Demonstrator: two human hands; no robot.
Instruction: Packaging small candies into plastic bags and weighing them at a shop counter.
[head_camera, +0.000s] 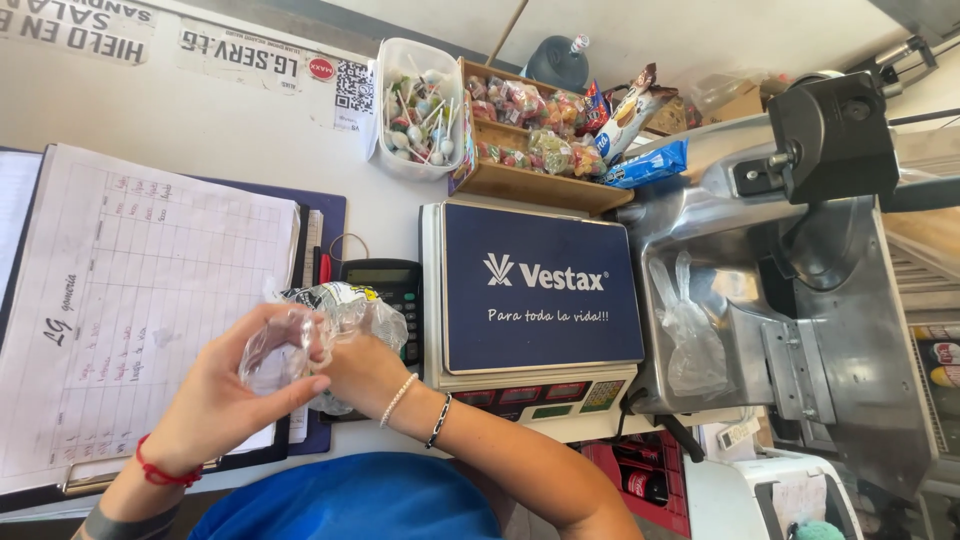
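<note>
Clear plastic bag (330, 325), crumpled and partly printed, is held in the air above the near edge of the table (230, 140), between the ledger sheet (140, 300) and the blue-topped scale (535, 290). Both hands grip it: the left hand (225, 395) has its fingers (285, 385) curled and pinched on the thin film, and the right hand (365, 370) is closed on the bunched part behind. The likeliest trouble is that the slick film tears or slips under opposing pulls. A sideways jerk could also knock the calculator (385, 290) just behind the bag, or smudge the ledger sheet.
</note>
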